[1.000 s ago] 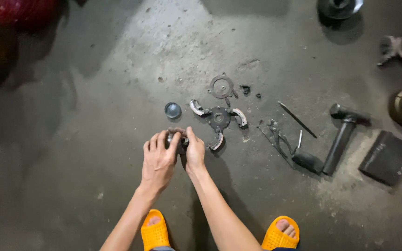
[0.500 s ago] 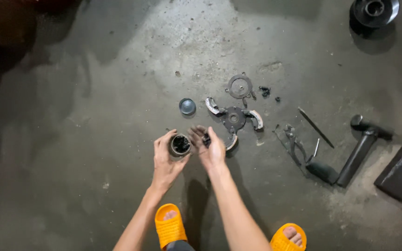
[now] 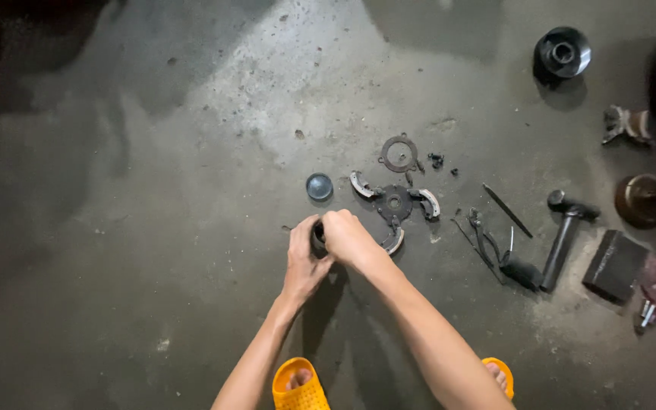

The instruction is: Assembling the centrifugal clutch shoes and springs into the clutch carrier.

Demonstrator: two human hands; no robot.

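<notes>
— What do the fingers [image 3: 314,228] have?
— Both hands, left hand [image 3: 303,254] and right hand [image 3: 349,238], are closed around a small dark round part [image 3: 318,232], just above the concrete floor [image 3: 153,228].
— And nearby?
— A three-armed clutch piece [image 3: 394,203] just beside; a round cap [image 3: 319,186] near.

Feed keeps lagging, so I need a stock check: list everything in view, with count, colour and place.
round part: 1, dark, between both hands
cap: 1, blue-grey, above the hands
three-arm assembly: 1, dark metal, right of cap
gasket ring: 1, dark, above assembly
pliers: 1, black, right of assembly
hammer: 1, dark, right
block: 1, black, far right
pulley: 1, black, top right
sandals: 2, orange, bottom
left hand: grips part
right hand: on part
</notes>
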